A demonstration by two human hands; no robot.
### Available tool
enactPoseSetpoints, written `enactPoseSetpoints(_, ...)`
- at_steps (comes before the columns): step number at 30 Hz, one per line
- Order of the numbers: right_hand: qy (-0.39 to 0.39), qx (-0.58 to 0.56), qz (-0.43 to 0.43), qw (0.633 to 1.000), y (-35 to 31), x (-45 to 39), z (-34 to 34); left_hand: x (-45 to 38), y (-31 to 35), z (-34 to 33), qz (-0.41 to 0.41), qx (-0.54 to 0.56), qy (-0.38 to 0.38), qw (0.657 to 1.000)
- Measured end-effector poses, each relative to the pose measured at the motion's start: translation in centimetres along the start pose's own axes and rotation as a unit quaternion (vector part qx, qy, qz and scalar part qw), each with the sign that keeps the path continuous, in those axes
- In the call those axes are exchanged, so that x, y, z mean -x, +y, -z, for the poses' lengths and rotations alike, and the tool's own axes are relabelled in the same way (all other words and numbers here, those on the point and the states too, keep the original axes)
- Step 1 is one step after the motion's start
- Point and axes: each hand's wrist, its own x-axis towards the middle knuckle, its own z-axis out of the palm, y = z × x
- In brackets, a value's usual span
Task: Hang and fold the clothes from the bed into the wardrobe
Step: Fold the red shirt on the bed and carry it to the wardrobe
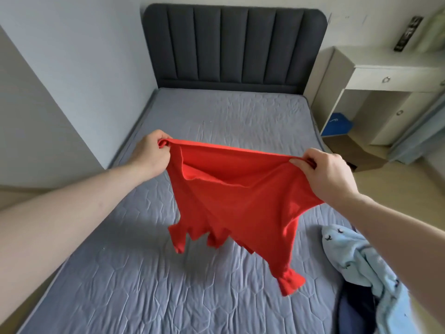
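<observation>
Red garment (240, 201) stretched in mid-air above bed (144, 273), top edge pinched by left hand (150, 154) and right hand (330, 174), set well apart. Bare mattress below; light-blue clothes (361, 266) at right edge.

Bare mattress (216, 121) ahead; clothes pile (366, 268) at right edge.

Red garment (240, 201) spread midair above bed (144, 273) (ruffled cuffs dangling).

— From where is the scene viewed?
— One wide-angle head view is given, aimed forward and down along the bed (134, 273) toward the headboard (234, 44).
— How near?
— At arm's length; both forearms are framed.
</observation>
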Motion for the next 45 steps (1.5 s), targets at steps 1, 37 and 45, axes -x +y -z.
enactPoseSetpoints(1, -0.009, 0.014, 0.006, 1.0, 0.1, -0.5, 0.2, -0.2, 0.0, -0.2, 0.0, -0.01, 0.001, 1.0)
enactPoseSetpoints(37, -0.58, 0.048, -0.031, 0.813, 2.2, 39.2, -18.0, 36.0, -30.7, -12.7, 0.05, -0.139, -0.312, 0.939)
enactPoseSetpoints(45, -0.616, 0.01, -0.216, 0.757, 4.6, 43.8, -23.5, 36.1, -36.0, -17.7, 0.126, -0.22, -0.519, 0.816)
